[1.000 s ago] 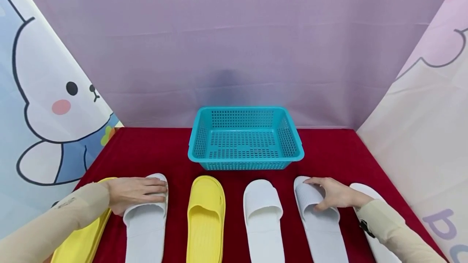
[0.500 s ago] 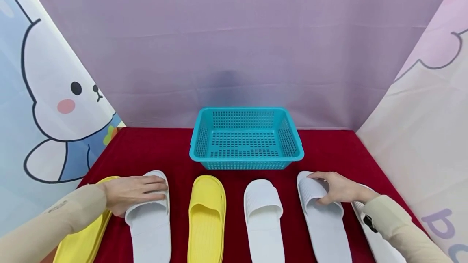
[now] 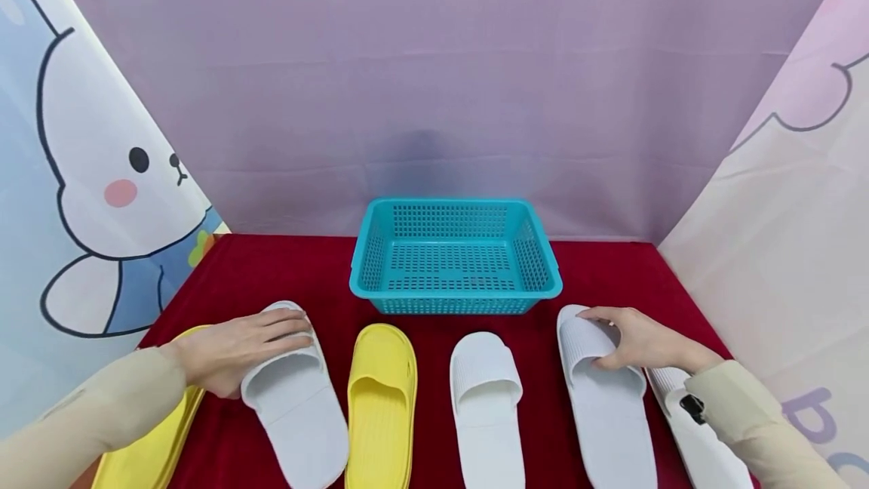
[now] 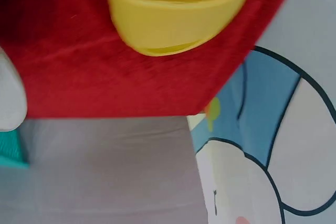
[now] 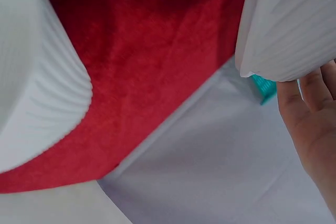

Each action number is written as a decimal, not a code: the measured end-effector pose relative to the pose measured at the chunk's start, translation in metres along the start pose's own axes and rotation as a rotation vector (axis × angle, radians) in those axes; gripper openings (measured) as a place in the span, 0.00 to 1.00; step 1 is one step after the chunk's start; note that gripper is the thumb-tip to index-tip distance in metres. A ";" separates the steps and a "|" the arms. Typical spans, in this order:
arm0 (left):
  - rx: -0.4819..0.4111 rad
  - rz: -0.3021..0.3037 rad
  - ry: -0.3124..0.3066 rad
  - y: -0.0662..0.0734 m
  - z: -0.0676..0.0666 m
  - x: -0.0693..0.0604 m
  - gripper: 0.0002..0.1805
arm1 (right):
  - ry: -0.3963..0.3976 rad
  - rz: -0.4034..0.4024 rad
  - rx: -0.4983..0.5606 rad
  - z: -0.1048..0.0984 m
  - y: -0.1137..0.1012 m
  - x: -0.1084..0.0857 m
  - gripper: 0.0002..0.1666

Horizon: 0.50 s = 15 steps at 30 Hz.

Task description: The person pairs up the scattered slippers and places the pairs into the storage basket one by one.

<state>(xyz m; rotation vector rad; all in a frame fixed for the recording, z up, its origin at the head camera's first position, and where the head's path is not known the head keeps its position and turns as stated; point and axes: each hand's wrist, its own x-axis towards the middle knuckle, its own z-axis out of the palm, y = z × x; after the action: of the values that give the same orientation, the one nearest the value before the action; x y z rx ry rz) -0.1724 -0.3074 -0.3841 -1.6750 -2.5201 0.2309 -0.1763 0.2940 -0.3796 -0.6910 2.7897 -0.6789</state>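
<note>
In the head view my left hand (image 3: 237, 349) holds a light grey slide slipper (image 3: 302, 413) by its strap, fingers over the top and thumb out of sight. That slipper slants, its heel end beside the middle yellow slipper (image 3: 382, 398). My right hand (image 3: 645, 339) pinches the ribbed strap of another light grey slipper (image 3: 611, 421), thumb inside the foot opening. In the right wrist view, fingers (image 5: 315, 90) of this hand lie at the edge of the grey slipper (image 5: 294, 24). Between the two held slippers a white slipper (image 3: 487, 413) lies on the table.
A turquoise perforated basket (image 3: 455, 306) stands at the back of the red-covered table (image 3: 285, 270). Another yellow slipper (image 3: 145, 451) lies at far left, partly under my left arm. A further white slipper (image 3: 706, 444) lies at far right, partly behind my right arm.
Both grey slippers have moved forward with my hands. The left one has swung its heel end to the right, towards the middle yellow slipper. The basket has stayed put.
</note>
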 end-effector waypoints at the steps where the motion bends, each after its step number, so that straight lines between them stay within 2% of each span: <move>1: 0.002 -0.019 0.009 0.002 -0.002 0.001 0.64 | 0.007 0.005 -0.002 -0.002 -0.001 0.000 0.40; 6: 0.013 -0.090 0.064 0.010 -0.012 0.008 0.63 | 0.064 0.019 -0.048 -0.012 -0.005 -0.003 0.40; 11: -0.047 -0.145 0.099 0.017 -0.020 0.018 0.63 | 0.106 0.017 -0.073 -0.019 -0.007 -0.003 0.38; 15: -0.083 -0.169 0.134 0.021 -0.028 0.027 0.63 | 0.143 0.048 -0.073 -0.023 -0.010 -0.001 0.39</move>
<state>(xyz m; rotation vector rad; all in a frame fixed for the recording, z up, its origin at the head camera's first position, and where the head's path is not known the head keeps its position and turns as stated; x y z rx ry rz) -0.1589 -0.2721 -0.3606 -1.4406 -2.5827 -0.0010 -0.1783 0.2958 -0.3542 -0.6092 2.9642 -0.6445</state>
